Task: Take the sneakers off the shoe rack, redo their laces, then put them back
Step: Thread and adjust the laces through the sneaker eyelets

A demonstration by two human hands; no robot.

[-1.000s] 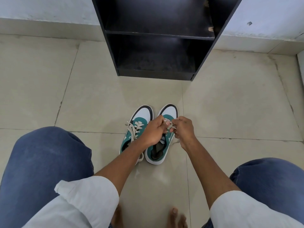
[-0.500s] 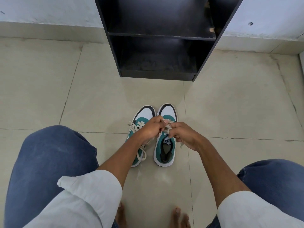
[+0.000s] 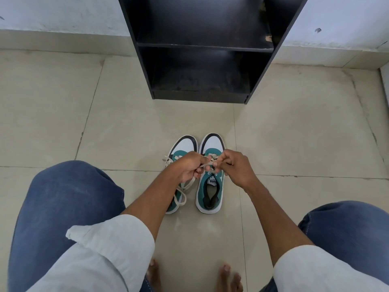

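Observation:
Two green and white sneakers stand side by side on the tiled floor, toes pointing at the shoe rack. Over the right sneaker (image 3: 210, 194) both hands meet at its cream lace (image 3: 207, 165). My left hand (image 3: 189, 167) pinches one strand, and my right hand (image 3: 234, 167) pinches the other above the eyelets. The left sneaker (image 3: 184, 147) is partly hidden under my left forearm, and its lace (image 3: 181, 196) trails loose along its side.
The black shoe rack (image 3: 202, 95) stands against the wall straight ahead, both visible shelves bare. My knees in blue jeans flank the sneakers, and my bare toes (image 3: 226, 272) rest on the floor below them. Beige floor tiles (image 3: 305, 133) spread to both sides.
The right sneaker has straightened beside the left one. Both hands stay at its lace and have drawn slightly apart, pulling the strands.

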